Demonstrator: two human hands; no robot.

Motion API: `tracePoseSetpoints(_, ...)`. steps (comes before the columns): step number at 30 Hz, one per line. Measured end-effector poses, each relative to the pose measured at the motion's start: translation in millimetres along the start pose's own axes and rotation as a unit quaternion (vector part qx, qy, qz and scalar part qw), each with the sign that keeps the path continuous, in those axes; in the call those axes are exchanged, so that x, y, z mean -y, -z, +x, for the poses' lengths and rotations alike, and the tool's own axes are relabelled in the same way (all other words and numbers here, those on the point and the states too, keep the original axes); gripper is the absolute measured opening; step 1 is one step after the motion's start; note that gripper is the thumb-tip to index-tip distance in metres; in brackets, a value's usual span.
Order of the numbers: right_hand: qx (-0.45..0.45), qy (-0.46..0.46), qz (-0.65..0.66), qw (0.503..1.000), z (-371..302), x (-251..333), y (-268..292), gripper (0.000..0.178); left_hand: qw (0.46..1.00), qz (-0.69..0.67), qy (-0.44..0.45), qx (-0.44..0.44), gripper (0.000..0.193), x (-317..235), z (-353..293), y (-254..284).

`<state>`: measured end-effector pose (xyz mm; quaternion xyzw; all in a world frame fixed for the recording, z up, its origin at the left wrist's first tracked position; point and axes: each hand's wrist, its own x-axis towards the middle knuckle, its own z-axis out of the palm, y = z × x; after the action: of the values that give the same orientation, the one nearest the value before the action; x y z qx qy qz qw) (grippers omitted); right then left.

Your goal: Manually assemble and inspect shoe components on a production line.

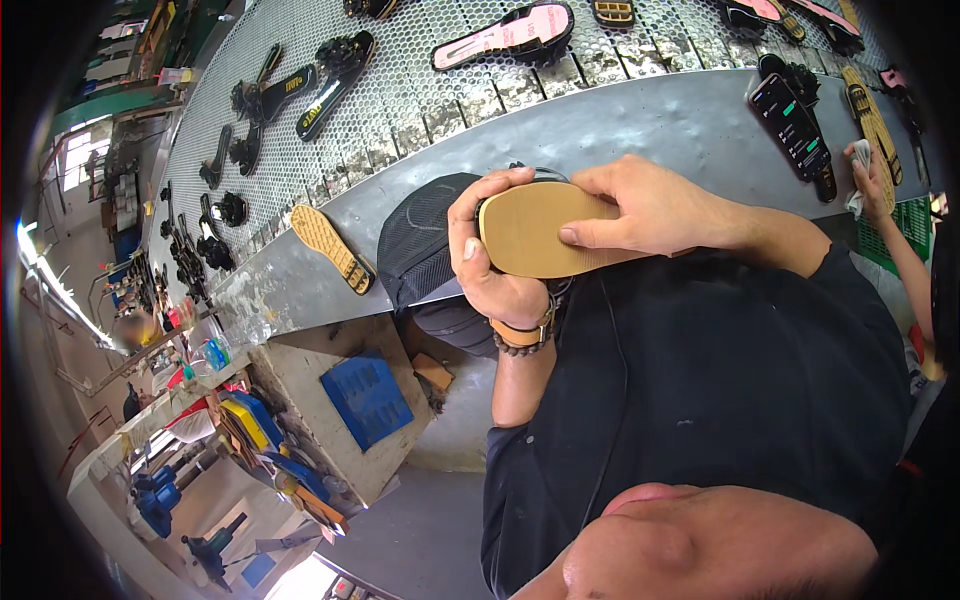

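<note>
Honeycomb-patterned conveyor (400, 105) with scattered sandals (338, 85) beyond a grey metal ledge (650, 112). Held at the near side, in front of a black shirt (700, 370): tan sole (530, 235), smooth face showing. Left hand (495, 270) curled around the rounded end; right hand (645, 210) clasping farther along, thumb on the face, other fingers mostly hidden. Looks light, fairly stiff yet bendable, perhaps slippery across the flat; best gripped by opposite edges.

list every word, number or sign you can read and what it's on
Pink-lined sandal: printed marks, not copied out.
Dark sandals, upper left: yellowish lettering, not copied out.
Phone: screen text, too small to read.
Black shirt: small mark, too blurred to read.
Held tan sole: none seen.
</note>
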<state>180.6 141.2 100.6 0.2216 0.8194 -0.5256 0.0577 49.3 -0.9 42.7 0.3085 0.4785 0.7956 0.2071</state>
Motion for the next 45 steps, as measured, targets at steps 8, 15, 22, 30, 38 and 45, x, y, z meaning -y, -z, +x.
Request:
tracePoseSetpoints(8, 0.009, -0.033, -0.008, 0.999, -3.5, -2.3, 4.4, 0.046, 0.999, 0.05, 0.004, 0.0, 0.053, -18.2, -4.3, -16.4)
tracePoseSetpoints(15, 0.086, -0.042, 0.094, 0.991, 2.2, -22.9, 17.4, 0.039, 0.971, 0.229, -0.04, 0.052, 0.033, -22.8, 4.0, -12.5)
tracePoseSetpoints(22, 0.051, 0.135, 0.386, 0.911, 14.2, -118.0, 46.6, 0.042, 0.99, 0.019, -0.04, -0.137, 0.033, -20.9, 21.3, 2.6)
tracePoseSetpoints(30, -0.34, 0.262, 0.403, 0.809, 0.2, -51.5, 54.3, 0.028, 0.981, -0.061, 0.16, -0.093, 0.05, 37.6, 6.0, -26.6)
tracePoseSetpoints(38, -0.37, 0.411, -0.263, 0.791, -11.7, -24.3, -3.2, 0.03, 0.942, -0.327, 0.06, 0.055, 0.085, 38.3, 5.3, -57.7)
tracePoseSetpoints(45, -0.363, 0.443, -0.27, 0.774, -0.9, -35.4, -30.4, 0.029, 0.963, -0.259, 0.067, -0.038, 0.062, 46.6, 3.9, -46.0)
